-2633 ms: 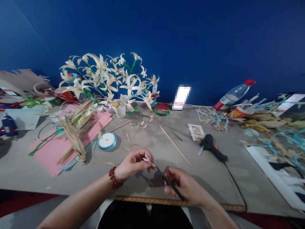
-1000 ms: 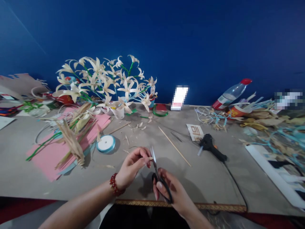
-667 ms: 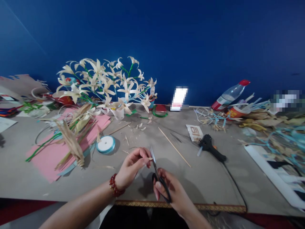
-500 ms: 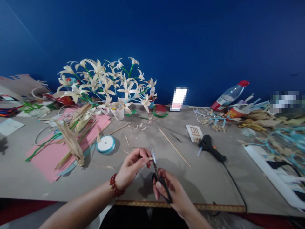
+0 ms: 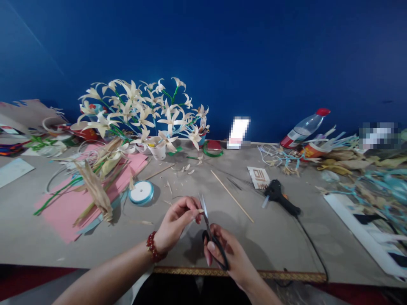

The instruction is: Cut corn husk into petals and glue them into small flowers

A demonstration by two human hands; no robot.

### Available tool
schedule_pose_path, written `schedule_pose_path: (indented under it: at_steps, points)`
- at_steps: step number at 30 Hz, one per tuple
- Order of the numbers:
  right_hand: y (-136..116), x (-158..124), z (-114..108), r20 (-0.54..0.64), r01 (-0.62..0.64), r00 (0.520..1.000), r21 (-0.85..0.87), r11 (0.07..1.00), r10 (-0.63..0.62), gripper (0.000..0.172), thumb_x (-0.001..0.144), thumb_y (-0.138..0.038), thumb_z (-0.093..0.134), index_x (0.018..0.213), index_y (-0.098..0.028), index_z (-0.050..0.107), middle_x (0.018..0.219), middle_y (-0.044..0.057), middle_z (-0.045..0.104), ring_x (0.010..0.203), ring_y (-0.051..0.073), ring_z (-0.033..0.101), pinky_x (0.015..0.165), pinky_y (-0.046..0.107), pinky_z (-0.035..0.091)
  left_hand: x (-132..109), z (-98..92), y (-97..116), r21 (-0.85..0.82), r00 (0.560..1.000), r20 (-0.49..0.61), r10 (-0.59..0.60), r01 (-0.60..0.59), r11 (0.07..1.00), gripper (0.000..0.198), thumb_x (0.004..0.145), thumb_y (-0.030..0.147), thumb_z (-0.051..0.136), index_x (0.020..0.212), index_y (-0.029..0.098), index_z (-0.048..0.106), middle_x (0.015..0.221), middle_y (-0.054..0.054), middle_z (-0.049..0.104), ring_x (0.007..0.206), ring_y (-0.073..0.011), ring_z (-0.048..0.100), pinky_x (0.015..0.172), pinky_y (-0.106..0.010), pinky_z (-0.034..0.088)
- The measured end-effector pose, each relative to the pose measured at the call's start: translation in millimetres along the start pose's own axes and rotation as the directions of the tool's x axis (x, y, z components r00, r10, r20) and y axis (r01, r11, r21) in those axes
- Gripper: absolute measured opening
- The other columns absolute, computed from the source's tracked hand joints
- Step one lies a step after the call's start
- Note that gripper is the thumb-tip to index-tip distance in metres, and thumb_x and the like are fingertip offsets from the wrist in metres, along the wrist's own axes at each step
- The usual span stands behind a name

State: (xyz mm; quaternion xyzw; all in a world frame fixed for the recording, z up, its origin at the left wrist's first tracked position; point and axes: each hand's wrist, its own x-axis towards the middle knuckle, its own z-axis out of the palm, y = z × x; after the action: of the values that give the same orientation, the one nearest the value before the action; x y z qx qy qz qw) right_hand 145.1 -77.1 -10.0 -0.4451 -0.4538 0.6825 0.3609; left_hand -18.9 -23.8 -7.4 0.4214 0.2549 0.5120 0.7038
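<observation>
l hand [image 5: 175, 221] pinching pale sliver [image 5: 200, 211], r hand [image 5: 231, 252] gripping scissors [image 5: 206, 221], blades [image 5: 204, 205] nr sliver tip

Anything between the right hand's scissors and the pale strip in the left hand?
Nothing visible: the scissors in the right hand have their blades right by the tip of the pale strip pinched in the left hand; contact is unclear. The wooden stick lies off to the right.

Scissors [image 5: 207, 227]: 1. At them: 2 hands (left hand [image 5: 178, 218], right hand [image 5: 229, 248]), 1 pale sliver [image 5: 200, 211]. Left of scissors: 1 ribbon spool [image 5: 136, 195]. Right: 1 glue gun [image 5: 282, 198], 1 bottle [image 5: 302, 130]. Beyond, to the left: over a dozen flowers [image 5: 172, 120], overlapping, exact count unclear.
</observation>
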Motion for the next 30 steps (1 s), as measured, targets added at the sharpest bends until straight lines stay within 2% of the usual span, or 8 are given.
schedule_pose_path:
  at_steps: [9, 12, 14, 17, 20, 22, 26, 30]
  points:
    - [1.8, -0.8, -2.3, -0.013, -0.012, 1.000, -0.042, 0.999, 0.012, 0.052, 0.074, -0.067, 0.062, 0.072, -0.022, 0.038, 0.052, -0.008, 0.045, 0.046, 0.008, 0.039, 0.049, 0.021, 0.033, 0.3, 0.7, 1.1, 0.008, 1.000, -0.003, -0.003, 0.003, 1.000, 0.016, 0.085, 0.026, 0.064, 0.077, 0.015, 0.055, 0.084, -0.003, 0.057, 0.069, -0.0114, 0.054, 0.067, -0.025, 0.042]
    - [1.7, -0.3, -21.1, -0.120, 0.010, 0.992, -0.216, 0.976, -0.037, 0.050, 0.074, -0.067, 0.062, 0.072, -0.022, 0.039, 0.057, -0.006, 0.046, 0.049, 0.010, 0.043, 0.050, 0.022, 0.035, 1.7, -0.6, 1.0, 0.022, 0.999, -0.021, -0.024, 0.025, 0.999, 0.016, 0.084, 0.027, 0.065, 0.078, 0.015, 0.056, 0.086, -0.004, 0.057, 0.068, -0.0110, 0.052, 0.066, -0.025, 0.042]
    - [-2.0, -2.2, -38.9, -0.223, 0.022, 0.964, -0.482, 0.876, -0.147, 0.044, 0.075, -0.060, 0.066, 0.071, -0.022, 0.043, 0.059, -0.005, 0.047, 0.051, 0.012, 0.046, 0.050, 0.023, 0.034, 2.6, -1.5, 0.7, 0.047, 0.999, -0.030, -0.031, 0.032, 0.998, 0.018, 0.083, 0.029, 0.066, 0.077, 0.015, 0.057, 0.083, -0.003, 0.057, 0.066, -0.0106, 0.051, 0.064, -0.024, 0.042]
    - [-10.9, -8.1, -62.2, -0.267, -0.075, 0.921, -0.837, 0.542, -0.285, 0.030, 0.076, -0.048, 0.070, 0.075, -0.023, 0.053, 0.062, -0.001, 0.056, 0.057, 0.017, 0.053, 0.053, 0.025, 0.033, 2.9, -2.1, 0.4, 0.081, 0.999, -0.016, -0.036, 0.038, 0.996, 0.020, 0.082, 0.031, 0.067, 0.076, 0.015, 0.057, 0.081, -0.003, 0.058, 0.065, -0.0101, 0.051, 0.062, -0.023, 0.040]
    - [-20.0, -12.8, -70.6, -0.211, -0.144, 0.927, -0.964, 0.224, -0.311, 0.018, 0.077, -0.034, 0.068, 0.089, -0.024, 0.059, 0.080, 0.004, 0.067, 0.075, 0.024, 0.062, 0.060, 0.028, 0.037, 2.4, -2.6, -0.7, 0.103, 0.998, -0.004, -0.056, 0.057, 0.993, 0.021, 0.081, 0.033, 0.069, 0.077, 0.015, 0.058, 0.082, -0.003, 0.059, 0.064, -0.0097, 0.050, 0.061, -0.022, 0.039]
    - [-25.0, -12.9, -68.4, -0.167, -0.150, 0.943, -0.986, 0.078, -0.289, 0.020, 0.075, -0.024, 0.067, 0.094, -0.024, 0.060, 0.090, 0.005, 0.067, 0.084, 0.025, 0.063, 0.064, 0.028, 0.038, 2.2, -3.5, -2.2, 0.124, 0.998, -0.006, -0.065, 0.065, 0.990, 0.021, 0.081, 0.032, 0.069, 0.078, 0.015, 0.058, 0.081, -0.003, 0.058, 0.063, -0.0092, 0.050, 0.060, -0.021, 0.039]
    - [-30.0, -4.4, -61.8, -0.164, -0.181, 0.956, -0.982, -0.049, -0.243, 0.014, 0.076, -0.025, 0.066, 0.089, -0.023, 0.061, 0.098, 0.005, 0.065, 0.081, 0.022, 0.065, 0.056, 0.026, 0.032, 2.4, -5.9, -5.8, 0.158, 0.997, -0.003, -0.079, 0.078, 0.984, 0.019, 0.081, 0.030, 0.069, 0.077, 0.014, 0.058, 0.078, -0.002, 0.058, 0.062, -0.0083, 0.049, 0.060, -0.021, 0.039]
    - [-27.9, 10.8, -69.8, -0.212, -0.216, 0.962, -0.976, -0.002, -0.173, 0.014, 0.075, -0.031, 0.068, 0.079, -0.022, 0.059, 0.076, 0.003, 0.067, 0.070, 0.021, 0.065, 0.051, 0.026, 0.023, 1.9, -6.4, -6.7, 0.157, 0.995, -0.012, -0.094, 0.095, 0.983, 0.019, 0.081, 0.030, 0.069, 0.077, 0.015, 0.058, 0.077, -0.001, 0.058, 0.063, -0.0084, 0.050, 0.061, -0.021, 0.039]
